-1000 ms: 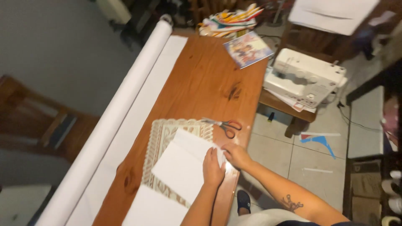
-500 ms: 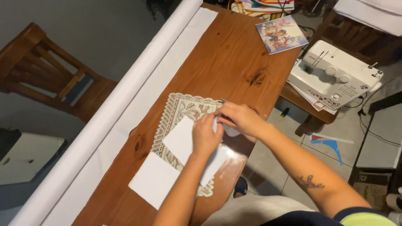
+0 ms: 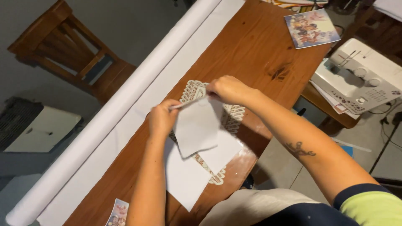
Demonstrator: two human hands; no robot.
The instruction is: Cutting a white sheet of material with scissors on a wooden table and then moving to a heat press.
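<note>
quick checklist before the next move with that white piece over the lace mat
1. Both hands on the white piece: ok, left hand and right hand pinch its top edge.
2. Piece lifted off the table: ok, it hangs from the grip.
3. Lace mat flat on the wooden table: ok.
4. Other white sheets lying under it: ok.
5. Scissors within reach: cannot tell, none in view.

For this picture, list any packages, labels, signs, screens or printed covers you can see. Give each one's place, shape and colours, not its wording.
Picture booklet: far end of the wooden table, rectangular, multicoloured cartoon cover.
Small printed card: table's near edge, rectangular, pale with pink and blue.
No screens or signs show.
</note>
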